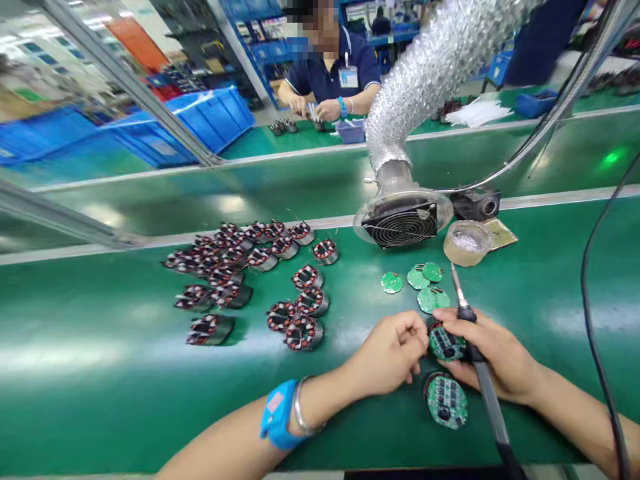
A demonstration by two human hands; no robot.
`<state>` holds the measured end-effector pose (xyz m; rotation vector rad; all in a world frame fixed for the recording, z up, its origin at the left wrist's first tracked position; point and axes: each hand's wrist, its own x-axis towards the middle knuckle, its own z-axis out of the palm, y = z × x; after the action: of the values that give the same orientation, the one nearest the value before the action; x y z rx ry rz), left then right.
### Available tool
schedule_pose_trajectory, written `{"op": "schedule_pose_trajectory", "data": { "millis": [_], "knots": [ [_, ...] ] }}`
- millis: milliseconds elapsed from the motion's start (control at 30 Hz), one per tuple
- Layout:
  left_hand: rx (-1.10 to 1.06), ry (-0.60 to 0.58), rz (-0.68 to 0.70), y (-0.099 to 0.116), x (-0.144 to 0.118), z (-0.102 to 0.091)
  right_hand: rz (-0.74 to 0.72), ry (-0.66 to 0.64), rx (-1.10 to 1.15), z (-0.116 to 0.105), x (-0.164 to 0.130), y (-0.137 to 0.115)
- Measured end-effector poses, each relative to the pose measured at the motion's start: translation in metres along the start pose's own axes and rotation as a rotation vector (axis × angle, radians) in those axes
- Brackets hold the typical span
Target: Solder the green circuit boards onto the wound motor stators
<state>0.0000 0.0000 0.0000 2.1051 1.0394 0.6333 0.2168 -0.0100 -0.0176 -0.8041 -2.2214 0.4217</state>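
Observation:
My left hand (393, 353) pinches the edge of a small motor stator topped with a green round circuit board (444, 343). My right hand (493, 357) also touches that stator and grips a soldering iron (481, 370), whose tip points up and away from the board. A second stator with a green board (447, 401) lies just below my hands. Several loose green round boards (425, 283) lie on the green table (100, 373) beyond my hands.
Several wound stators (250, 280) are spread to the left. A fume extractor fan (401, 223) on a silver hose stands behind, beside a clear round dish (467, 243). A black cable (593, 333) hangs at right. A person (330, 73) works at the far bench.

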Motion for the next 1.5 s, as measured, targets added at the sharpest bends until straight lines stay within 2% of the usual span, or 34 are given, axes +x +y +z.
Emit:
{"op": "schedule_pose_trajectory", "data": {
  "millis": [67,100,167,200,233,333,367,467,533,600,667,733,800,867,1000,1100,1200,1333,1500],
  "knots": [
    [0.163,0.032,0.290,-0.004,0.000,-0.007,0.065,-0.015,0.035,-0.003,0.001,-0.004],
    [0.188,0.042,0.377,-0.006,0.000,-0.010,0.089,-0.022,0.055,-0.005,0.002,-0.006],
    [0.136,0.055,0.462,-0.009,0.001,-0.013,0.124,-0.037,0.107,-0.007,0.002,-0.009],
    [0.042,0.057,0.427,-0.010,0.003,-0.014,0.131,-0.043,0.135,-0.009,0.002,-0.009],
    [-0.100,0.051,0.323,-0.011,0.005,-0.014,0.132,-0.049,0.162,-0.009,0.002,-0.010],
    [-0.613,-0.076,-0.120,-0.011,0.012,-0.013,0.114,-0.084,0.233,-0.011,0.001,-0.011],
    [-0.734,-0.131,-0.229,-0.010,0.015,-0.013,0.109,-0.100,0.253,-0.012,0.001,-0.011],
    [-0.864,-0.221,-0.371,-0.010,0.021,-0.014,0.122,-0.136,0.279,-0.013,0.002,-0.012],
    [-0.870,-0.215,-0.407,-0.010,0.021,-0.014,0.154,-0.135,0.267,-0.013,0.004,-0.012],
    [-0.883,-0.145,-0.395,-0.009,0.019,-0.014,0.234,-0.090,0.224,-0.011,0.006,-0.011],
    [-0.886,-0.076,-0.296,-0.007,0.014,-0.013,0.357,0.000,0.166,-0.009,0.007,-0.009],
    [-0.848,-0.060,-0.187,-0.003,0.010,-0.011,0.468,0.088,0.145,-0.006,0.008,-0.008],
    [-0.849,-0.076,-0.186,0.000,0.007,-0.007,0.524,0.133,0.189,-0.004,0.009,-0.008],
    [-0.975,-0.084,-0.283,0.004,0.006,-0.003,0.530,0.151,0.275,-0.004,0.009,-0.009],
    [-1.373,-0.088,-0.457,0.008,0.008,-0.003,0.489,0.216,0.391,-0.005,0.007,-0.013],
    [-1.491,-0.048,-0.551,0.009,0.011,-0.006,0.516,0.252,0.394,-0.005,0.007,-0.015],
    [-1.526,-0.042,-0.584,0.009,0.012,-0.006,0.531,0.257,0.415,-0.004,0.009,-0.017],
    [-1.510,-0.062,-0.574,0.009,0.011,-0.003,0.482,0.240,0.376,-0.005,0.014,-0.021],
    [-1.279,-0.054,-0.457,0.010,0.007,0.003,0.452,0.214,0.075,-0.005,0.018,-0.025]
  ]
}}
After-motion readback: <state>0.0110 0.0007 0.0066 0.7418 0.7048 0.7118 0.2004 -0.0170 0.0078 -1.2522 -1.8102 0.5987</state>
